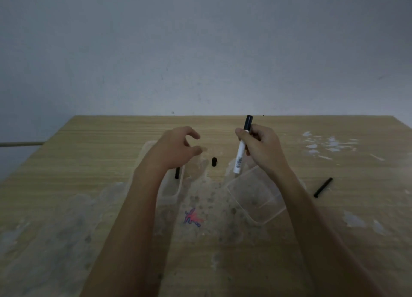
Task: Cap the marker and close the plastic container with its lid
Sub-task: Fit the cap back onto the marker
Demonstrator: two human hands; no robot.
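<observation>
The small black marker cap lies on the wooden counter, at about five o'clock from the empty, loosely curled left hand. The right hand clamps the near-upright white marker; its tip seems hidden.

Right hand grips a capped white marker upright; left hand hovers empty, fingers curled, beside it.
</observation>
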